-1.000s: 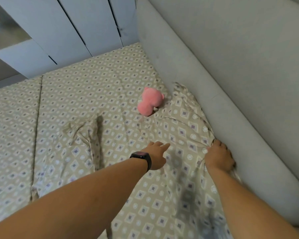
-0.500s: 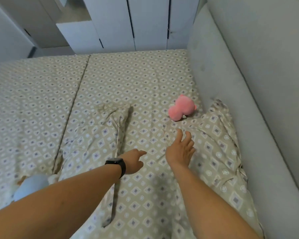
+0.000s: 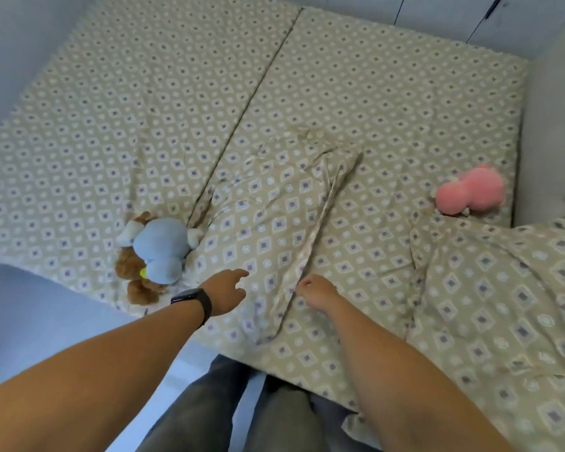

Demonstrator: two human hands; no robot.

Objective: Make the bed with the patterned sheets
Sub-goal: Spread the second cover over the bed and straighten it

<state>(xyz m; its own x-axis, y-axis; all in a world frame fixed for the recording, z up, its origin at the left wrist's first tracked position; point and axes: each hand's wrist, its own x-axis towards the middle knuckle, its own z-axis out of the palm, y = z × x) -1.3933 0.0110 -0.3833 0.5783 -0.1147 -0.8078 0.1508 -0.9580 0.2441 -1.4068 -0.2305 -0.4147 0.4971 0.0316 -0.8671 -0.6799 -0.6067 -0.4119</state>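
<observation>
Head view: pillowcase point(image 3: 274, 223) lies lengthwise, pointing away from hands.

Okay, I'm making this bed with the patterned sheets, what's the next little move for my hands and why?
Probably grip the folded edge of the loose patterned sheet with your right hand, which already touches it, then pull it flat. Your left hand hovers open just beside it, and that piece lies creased over the fitted sheet.

right hand point(image 3: 318, 290) moved to pillowcase point(image 3: 274, 223) edge, view swung left
</observation>
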